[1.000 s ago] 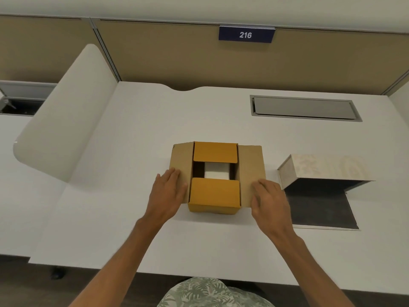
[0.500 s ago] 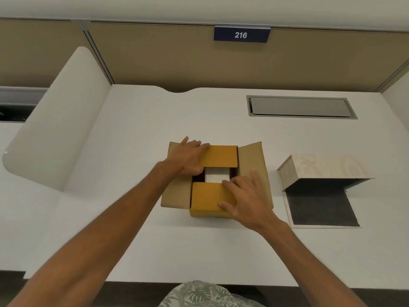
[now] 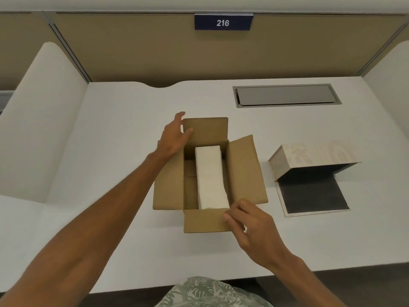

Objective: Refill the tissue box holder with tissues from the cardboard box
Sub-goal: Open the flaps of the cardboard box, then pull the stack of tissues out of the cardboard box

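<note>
A brown cardboard box (image 3: pixel 243 169) sits in the middle of the white desk with all its flaps folded outward. Inside it lies a white stack of tissues (image 3: pixel 210 176), lengthwise, toward the right side. My left hand (image 3: pixel 174 136) grips the left edge of the far flap, thumb on its inner face. My right hand (image 3: pixel 250 224) pinches the right corner of the near flap. To the right stands the pale wood-grain tissue box holder (image 3: pixel 309 156), its cover tilted up off a dark base panel, showing nothing inside.
The white desk (image 3: pixel 110 129) has a grey recessed cable hatch (image 3: pixel 285 95) at the back right. A white curved divider (image 3: pixel 42 111) rises at the left, and tan partition walls with a "216" sign (image 3: pixel 223 22) close the back.
Both hands moved from the box's sides onto the far and near flaps and folded them outward. The box is open now and the tissue stack is fully exposed.
</note>
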Demonstrator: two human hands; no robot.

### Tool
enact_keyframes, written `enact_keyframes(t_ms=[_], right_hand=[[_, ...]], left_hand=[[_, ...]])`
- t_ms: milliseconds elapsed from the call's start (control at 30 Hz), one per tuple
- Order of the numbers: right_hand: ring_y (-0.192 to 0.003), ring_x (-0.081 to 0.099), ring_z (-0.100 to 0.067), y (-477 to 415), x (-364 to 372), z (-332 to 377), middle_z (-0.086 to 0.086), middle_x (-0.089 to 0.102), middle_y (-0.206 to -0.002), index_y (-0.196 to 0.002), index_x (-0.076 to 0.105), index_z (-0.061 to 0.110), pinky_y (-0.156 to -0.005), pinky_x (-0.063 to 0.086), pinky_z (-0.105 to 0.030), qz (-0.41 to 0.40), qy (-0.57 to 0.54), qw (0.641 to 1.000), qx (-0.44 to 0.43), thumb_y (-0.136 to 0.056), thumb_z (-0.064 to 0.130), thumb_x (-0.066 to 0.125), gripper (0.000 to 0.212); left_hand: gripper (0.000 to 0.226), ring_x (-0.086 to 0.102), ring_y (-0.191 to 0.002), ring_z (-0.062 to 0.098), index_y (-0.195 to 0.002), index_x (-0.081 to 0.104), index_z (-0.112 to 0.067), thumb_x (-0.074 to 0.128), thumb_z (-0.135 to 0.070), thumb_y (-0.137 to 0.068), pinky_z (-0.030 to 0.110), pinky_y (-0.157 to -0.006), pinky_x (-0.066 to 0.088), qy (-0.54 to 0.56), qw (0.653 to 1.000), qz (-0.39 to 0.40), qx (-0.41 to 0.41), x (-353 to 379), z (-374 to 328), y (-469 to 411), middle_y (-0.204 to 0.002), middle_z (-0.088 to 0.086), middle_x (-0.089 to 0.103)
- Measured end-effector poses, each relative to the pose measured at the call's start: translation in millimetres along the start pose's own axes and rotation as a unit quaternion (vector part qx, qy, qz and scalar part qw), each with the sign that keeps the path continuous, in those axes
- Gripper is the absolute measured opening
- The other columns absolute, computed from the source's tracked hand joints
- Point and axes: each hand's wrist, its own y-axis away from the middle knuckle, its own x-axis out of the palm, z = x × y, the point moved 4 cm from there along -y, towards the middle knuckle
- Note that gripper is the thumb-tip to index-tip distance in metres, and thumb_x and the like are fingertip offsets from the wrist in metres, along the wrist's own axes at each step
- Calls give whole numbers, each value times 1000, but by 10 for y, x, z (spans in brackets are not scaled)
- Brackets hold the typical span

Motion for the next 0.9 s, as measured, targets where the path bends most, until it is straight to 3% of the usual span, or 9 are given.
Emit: enact_keyframes(t_ms=[67, 133, 300, 367, 500, 567, 733, 800, 900], right_hand=[[-88, 59, -8, 62, 54, -38, 8, 63, -104, -105, 70, 20, -73, 55, -24, 19, 8, 1000, 15, -92, 23, 69, 14], [-103, 58, -12, 123, 128, -108, 6, 59, -120, -116, 65, 23, -86, 53, -23, 50, 23, 998, 36, -86, 25, 75, 32], [-146, 32, -23, 189, 285, -196, -5, 42, -154, -141, 51, 18, -118, 20, -36, 79, 104, 991, 3, -87, 31, 75, 61], [-146, 33, -25, 192, 323, -213, -9, 48, -151, -142, 51, 14, -120, 19, -41, 75, 133, 988, -14, -87, 32, 75, 64], [-143, 39, -27, 194, 364, -238, -10, 55, -145, -142, 51, 11, -119, 27, -47, 77, 166, 983, -32, -88, 34, 72, 62], [-143, 39, -27, 192, 360, -233, -10, 55, -144, -142, 51, 11, -119, 26, -47, 84, 178, 980, -33, -89, 34, 72, 62], [-143, 39, -21, 118, 250, -190, -6, 51, -148, -142, 53, 14, -120, 24, -39, 73, 131, 989, 10, -91, 36, 67, 57], [-138, 46, -22, 28, 184, -166, -6, 54, -146, -139, 56, 14, -115, 28, -34, 51, 110, 992, 46, -90, 33, 70, 55], [-129, 52, -20, -217, 145, -131, -3, 55, -143, -138, 56, 17, -101, 36, -28, 24, 69, 989, 127, -92, 32, 68, 50]], left_hand=[[66, 42, -139, 31, -154, 25, -20, 59, -19, -98, 48, -111, 41, -48, 999, -19, -1, 78, -10, -2, -161, 8, 29], [61, 34, -145, 31, -152, 32, -21, 58, -14, -97, 47, -114, 35, -117, 992, -40, 20, 140, -25, 13, -164, 6, 22], [35, 31, -147, 29, -136, 53, -8, 41, -19, -105, 48, -123, 11, -278, 952, -9, 130, 333, 8, 44, -154, 13, 42], [38, 40, -141, 26, -133, 55, -8, 36, -26, -106, 48, -122, 10, -297, 946, 11, 131, 393, 73, 49, -146, 11, 52], [39, 59, -115, 29, -124, 59, -9, 33, -32, -106, 46, -108, 36, -276, 953, 23, 123, 446, 177, 101, -121, 9, 66], [38, 59, -110, 28, -123, 59, -9, 34, -32, -106, 46, -107, 39, -266, 956, 25, 122, 435, 190, 120, -116, 7, 66], [56, 20, -151, 25, -149, 37, -11, 35, -45, -105, 50, -124, 11, -240, 965, 7, 109, 295, 125, 220, -161, 8, 30], [67, 2, -155, 22, -157, 20, -19, 35, -54, -102, 49, -125, 1, -234, 968, -9, 94, 214, 127, 380, -168, 3, 9], [74, -10, -154, 15, -158, 10, -24, 36, -59, -99, 45, -124, -6, -220, 970, 1, 108, 166, 192, 733, -168, -1, -1]])
